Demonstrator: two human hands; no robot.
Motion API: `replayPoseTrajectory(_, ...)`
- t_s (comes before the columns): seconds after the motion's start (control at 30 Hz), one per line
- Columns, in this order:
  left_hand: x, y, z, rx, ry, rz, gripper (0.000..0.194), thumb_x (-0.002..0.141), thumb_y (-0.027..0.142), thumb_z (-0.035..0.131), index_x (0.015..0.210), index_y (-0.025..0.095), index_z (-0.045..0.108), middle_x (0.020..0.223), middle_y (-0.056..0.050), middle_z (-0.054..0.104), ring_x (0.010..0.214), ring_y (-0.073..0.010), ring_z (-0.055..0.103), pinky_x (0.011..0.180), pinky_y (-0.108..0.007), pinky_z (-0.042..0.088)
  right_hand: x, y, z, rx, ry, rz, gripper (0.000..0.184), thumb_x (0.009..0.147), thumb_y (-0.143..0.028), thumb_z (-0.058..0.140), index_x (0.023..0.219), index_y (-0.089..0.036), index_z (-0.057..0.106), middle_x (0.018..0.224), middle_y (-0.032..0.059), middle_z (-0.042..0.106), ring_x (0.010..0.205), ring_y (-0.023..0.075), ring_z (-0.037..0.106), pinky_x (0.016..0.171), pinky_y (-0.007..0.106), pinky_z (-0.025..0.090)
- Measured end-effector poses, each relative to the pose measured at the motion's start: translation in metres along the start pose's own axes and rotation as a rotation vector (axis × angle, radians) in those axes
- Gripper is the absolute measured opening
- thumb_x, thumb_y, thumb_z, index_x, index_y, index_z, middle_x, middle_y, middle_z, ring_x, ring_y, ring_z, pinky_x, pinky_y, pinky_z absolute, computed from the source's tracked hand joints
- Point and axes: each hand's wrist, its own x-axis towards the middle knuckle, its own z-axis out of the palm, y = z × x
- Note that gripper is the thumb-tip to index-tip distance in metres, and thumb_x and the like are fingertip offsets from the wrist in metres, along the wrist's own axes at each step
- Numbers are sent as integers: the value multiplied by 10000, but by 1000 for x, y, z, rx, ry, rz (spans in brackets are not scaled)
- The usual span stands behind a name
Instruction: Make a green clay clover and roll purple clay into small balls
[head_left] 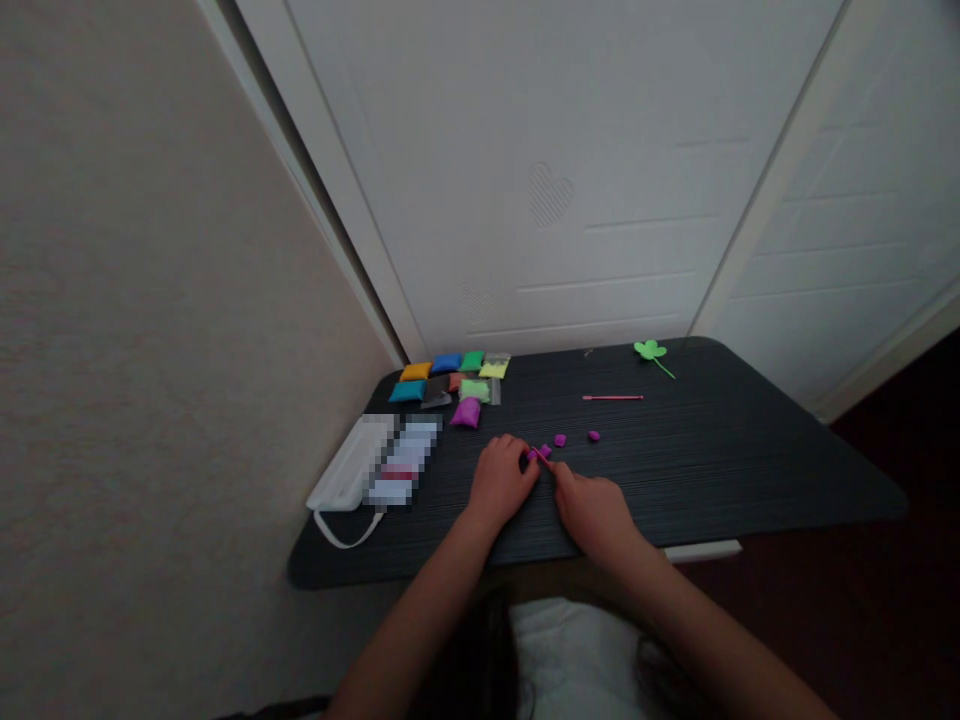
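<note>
My right hand (596, 512) is closed around a thin pink clay tool (543, 459), its tip reaching toward my left hand. My left hand (501, 476) rests on the table with curled fingers, thumb and fingertips at a small purple clay piece (532, 455). Another purple lump (546, 451) sits right beside the tool. Slightly farther off lie two more purple bits, a squarish one (560, 440) and a rounded one (594, 436). A larger purple clay packet (466, 412) is beyond my left hand. The exact contact between tool tip and clay is too small to make out.
The dark table (720, 460) holds several coloured clay packets (447, 363) at the back left. A second pink tool (613, 398) and a green clay clover (650, 350) lie farther back. At left are a white case (352, 465), a phone (406, 462) and a white cable (345, 544).
</note>
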Motion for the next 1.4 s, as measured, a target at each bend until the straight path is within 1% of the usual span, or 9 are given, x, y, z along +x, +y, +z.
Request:
replayPoseTrajectory(0.13,1,-2,-2,-13,24,-43,92,764,270,451,765,198,508,782,-22,531,789,-164,478,715,-295,380,4,-2,-2,33,27,14,322,868,-256,263,1156,-225,404,828,70,662,694,188,628,617,271,406)
replayPoseTrajectory(0.27,2,-10,-8,4,115,-200,106,776,258,426,813,193,502,810,-29,546,794,-171,489,713,-300,387,4,-2,-5,95,63,-12,336,878,-257,256,1197,-243,360,847,51,660,707,157,622,621,242,392)
replayPoseTrajectory(0.4,3,-21,-8,44,134,-248,149,774,257,432,854,184,534,868,-50,565,832,-191,488,745,-320,388,2,0,-2,127,79,-20,298,887,-296,234,1082,-238,453,790,35,651,695,155,607,612,247,375)
replayPoseTrajectory(0.57,3,-29,-4,71,126,-230,220,785,271,419,906,174,574,902,-69,570,876,-203,482,809,-337,380,3,1,4,147,101,-27,309,889,-314,233,904,-215,525,766,32,627,716,148,584,638,251,365)
replayPoseTrajectory(0.73,4,-20,-13,2,179,-167,250,792,261,415,981,191,562,945,-60,565,915,-196,471,836,-335,372,4,2,3,185,148,-48,286,888,-296,260,924,-229,536,836,21,612,773,142,561,687,251,366)
replayPoseTrajectory(0.9,2,-9,-23,-101,30,47,180,777,268,454,717,214,615,824,-19,597,891,-175,477,831,-330,358,3,3,2,202,161,-55,276,885,-276,276,963,-233,537,847,23,600,777,142,549,691,250,363)
replayPoseTrajectory(1.17,2,-8,-23,-142,-64,35,188,762,223,451,809,237,632,868,-14,627,907,-176,488,821,-340,351,-2,3,-1,259,146,-135,266,876,-237,302,970,-227,551,833,30,592,806,139,537,733,255,362)
replayPoseTrajectory(1.3,3,-10,-22,-155,-67,41,173,747,201,464,806,237,623,863,-10,625,898,-174,490,815,-341,355,-15,40,-3,376,107,-228,247,864,-230,329,944,-238,563,845,17,595,810,130,533,752,251,372)
replayPoseTrajectory(1.4,4,-11,-21,-152,-47,45,142,734,200,486,801,231,608,876,-14,613,902,-178,480,804,-344,358,-19,95,0,374,178,-49,258,857,-249,328,923,-204,573,886,40,603,827,148,532,771,278,381)
